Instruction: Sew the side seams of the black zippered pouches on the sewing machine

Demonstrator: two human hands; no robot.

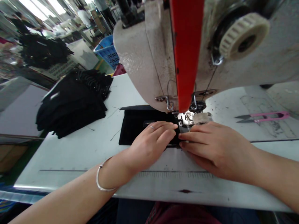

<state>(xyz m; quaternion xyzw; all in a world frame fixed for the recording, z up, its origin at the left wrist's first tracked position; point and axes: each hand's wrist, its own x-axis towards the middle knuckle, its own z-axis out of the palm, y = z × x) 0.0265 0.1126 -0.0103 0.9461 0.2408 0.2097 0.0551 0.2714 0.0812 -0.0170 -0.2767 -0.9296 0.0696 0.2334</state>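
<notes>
A flat black fabric piece [133, 127] with a small label [148, 123] lies on the white sewing table, its right end by the presser foot [187, 118] of a sewing machine. My left hand [151, 143], with a ring and a bracelet, rests flat on the fabric, fingers stretched toward the foot. From the other side, my right hand [217, 149] reaches in with fingers extended, their tips touching the fabric's right edge just in front of the foot. Its thumb is hidden. The needle cannot be made out behind the red guard bar [187, 56].
A stack of black fabric pieces [72, 102] sits at the table's left. Pink-handled thread snips [263, 117] lie right of the machine head [144, 56]. A ruler scale [175, 175] runs along the front. Beyond are a blue basket [107, 51], another black pile [44, 49] and people.
</notes>
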